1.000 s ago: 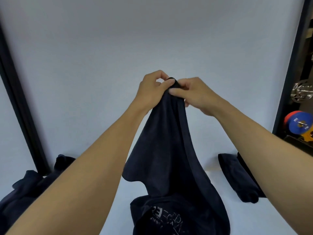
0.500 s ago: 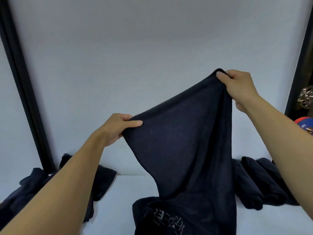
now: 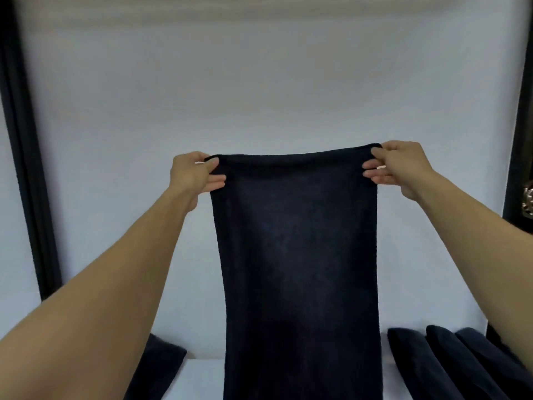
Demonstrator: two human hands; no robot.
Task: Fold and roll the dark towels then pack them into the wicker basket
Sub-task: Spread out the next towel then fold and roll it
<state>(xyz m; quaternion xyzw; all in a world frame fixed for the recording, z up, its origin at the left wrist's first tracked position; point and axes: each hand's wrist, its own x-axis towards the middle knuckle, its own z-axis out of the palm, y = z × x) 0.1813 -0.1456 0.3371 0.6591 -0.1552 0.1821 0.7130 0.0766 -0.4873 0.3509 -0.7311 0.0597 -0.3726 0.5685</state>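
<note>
A dark navy towel hangs flat and stretched in front of me, its top edge level at mid-height. My left hand pinches the top left corner and my right hand pinches the top right corner. The towel's lower end runs out of the bottom of the frame. Rolled dark towels lie side by side on the white surface at the lower right. No wicker basket is in view.
A loose dark towel lies at the lower left, partly behind my left forearm. A white wall fills the background, with black vertical frames at both sides. A metal object shows at the right edge.
My hands started together at one bunched corner, then drew apart. The left hand slid along the top edge to the other corner, and the towel is now spread flat and level.
</note>
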